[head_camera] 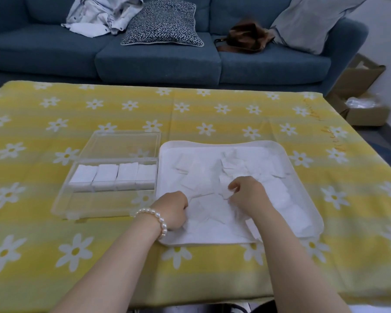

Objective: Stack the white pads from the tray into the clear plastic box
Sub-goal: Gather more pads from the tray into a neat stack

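Both hands are lowered into the white tray (303, 170), which sits on a yellow daisy-print tablecloth (54, 256). The left hand (173, 207), with a pearl bracelet (159, 219) at the wrist, is curled among the loose white pads (275, 190) at the tray's near left corner; whether a pad is gripped cannot be told. A pad is pinched by the curled fingers of the right hand (246, 192). Just left of the tray lies the clear plastic box (84, 199), where 4 stacks of pads (113, 177) are lined up.
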Motion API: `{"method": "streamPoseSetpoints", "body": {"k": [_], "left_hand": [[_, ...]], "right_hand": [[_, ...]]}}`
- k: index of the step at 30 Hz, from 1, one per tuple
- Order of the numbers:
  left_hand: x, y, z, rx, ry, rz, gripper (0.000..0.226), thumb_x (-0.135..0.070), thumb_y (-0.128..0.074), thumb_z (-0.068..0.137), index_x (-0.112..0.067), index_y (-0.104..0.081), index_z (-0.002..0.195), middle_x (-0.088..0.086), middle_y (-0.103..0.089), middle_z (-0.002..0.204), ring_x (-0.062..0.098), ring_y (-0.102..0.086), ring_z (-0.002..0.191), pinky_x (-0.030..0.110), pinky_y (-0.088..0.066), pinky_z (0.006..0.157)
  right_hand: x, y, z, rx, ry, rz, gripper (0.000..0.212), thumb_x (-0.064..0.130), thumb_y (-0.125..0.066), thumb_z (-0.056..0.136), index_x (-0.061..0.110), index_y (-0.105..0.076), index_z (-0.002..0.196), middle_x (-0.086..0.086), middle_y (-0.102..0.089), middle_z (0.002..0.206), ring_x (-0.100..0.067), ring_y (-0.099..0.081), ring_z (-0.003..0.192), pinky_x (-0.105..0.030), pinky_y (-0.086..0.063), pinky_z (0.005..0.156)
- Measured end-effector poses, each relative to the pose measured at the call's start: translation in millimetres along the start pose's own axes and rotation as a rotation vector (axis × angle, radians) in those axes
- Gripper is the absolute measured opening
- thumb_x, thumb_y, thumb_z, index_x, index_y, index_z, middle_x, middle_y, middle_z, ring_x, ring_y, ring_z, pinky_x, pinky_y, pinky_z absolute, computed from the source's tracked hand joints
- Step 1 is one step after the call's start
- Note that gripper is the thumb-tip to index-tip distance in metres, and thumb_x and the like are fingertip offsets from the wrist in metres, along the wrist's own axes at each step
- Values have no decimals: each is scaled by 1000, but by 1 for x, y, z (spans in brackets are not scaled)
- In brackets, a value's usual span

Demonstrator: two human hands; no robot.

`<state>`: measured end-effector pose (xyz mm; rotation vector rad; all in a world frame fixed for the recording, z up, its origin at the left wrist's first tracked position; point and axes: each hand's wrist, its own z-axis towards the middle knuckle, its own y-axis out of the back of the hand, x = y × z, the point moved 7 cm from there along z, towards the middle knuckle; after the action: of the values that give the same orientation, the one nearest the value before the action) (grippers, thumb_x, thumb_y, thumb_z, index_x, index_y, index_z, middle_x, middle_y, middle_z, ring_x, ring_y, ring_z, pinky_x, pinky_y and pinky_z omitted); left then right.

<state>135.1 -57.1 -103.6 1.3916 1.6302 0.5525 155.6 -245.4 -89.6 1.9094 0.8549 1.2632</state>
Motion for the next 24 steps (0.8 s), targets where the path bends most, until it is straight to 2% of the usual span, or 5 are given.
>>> {"method": "streamPoseSetpoints", "body": {"k": [3, 6, 11, 17, 24], "left_hand": [[-2, 2, -2, 36, -39, -3, 9, -12, -61, 86, -15, -53, 87, 1, -55, 87, 16, -52, 76, 21, -40, 62], [4, 7, -2, -9, -11, -54, 36, -24, -69, 82, -18, -51, 112, -2, -54, 100, 16, -54, 90, 23, -41, 72], [-3, 28, -4, -298, -37, -138, 20, -26, -63, 85, -23, -53, 101, -7, -51, 92, 14, -52, 86, 25, -39, 70], [-14, 29, -1, -320, -70, -352, 8, -22, -64, 85, -25, -56, 87, -12, -52, 80, 9, -53, 77, 23, -40, 70], [-22, 36, 0, -420, -80, -605, 20, -12, -53, 91, -27, -57, 78, 0, -62, 91, 18, -61, 84, 26, -46, 75]], "right_hand": [[-8, 6, 3, -49, -36, -15, 32, 5, -60, 79, 18, -62, 108, -4, -60, 112, -21, -56, 101, -24, -42, 74], [-15, 20, 3, -118, -79, -19, 26, 15, -71, 75, 20, -56, 96, -3, -52, 107, -21, -51, 88, -27, -37, 66], [13, -3, -12, 94, 150, -80, 31, 22, -79, 69, 19, -61, 95, 7, -50, 82, -15, -53, 81, -26, -42, 66], [14, -27, -20, 164, 163, -305, 40, 28, -70, 80, 15, -55, 115, -6, -47, 119, -23, -48, 112, -31, -44, 89], [17, -30, -27, 69, 168, -251, 8, 12, -54, 84, 16, -52, 90, -7, -59, 105, -25, -58, 95, -29, -43, 69]]}}
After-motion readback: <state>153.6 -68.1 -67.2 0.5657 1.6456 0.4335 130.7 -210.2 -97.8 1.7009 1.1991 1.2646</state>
